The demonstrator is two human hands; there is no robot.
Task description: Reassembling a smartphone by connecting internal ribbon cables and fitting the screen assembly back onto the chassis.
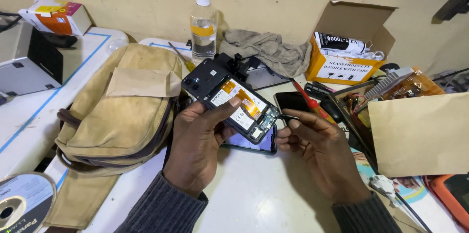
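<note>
White table top [254, 199] fills the head view, with a tan bag [122, 111] on one side, a clear bottle [203, 25] and a grey rag [266, 50] by the wall, and an orange box [342, 62] further along. The left hand [198, 147] is closed around an opened black phone [229, 98], holding it tilted just above the table. The right hand [320, 147] pinches a thin black tool [288, 116] whose tip touches the phone's bottom end, with a red screwdriver [308, 100] lying just behind it.
</note>
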